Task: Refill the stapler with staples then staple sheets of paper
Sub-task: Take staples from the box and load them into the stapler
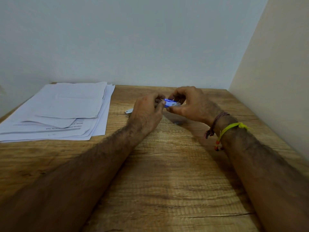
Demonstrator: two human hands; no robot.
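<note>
Hands are both up over the tabletop point(167, 164), working a small blue staple box point(170, 103) between them. Left hand point(147, 111) pinches one end, fingers curled on it; right hand point(189, 102) grips the other end the same way. Looks like the refill step, box getting opened. Stapler point(129, 112), I think, is that shiny bit on the tabletop peeking out behind the left hand, mostly hidden. Paper stack point(56, 111) sits well off to the left. Next up: slide a staple strip out without snapping it.
</note>
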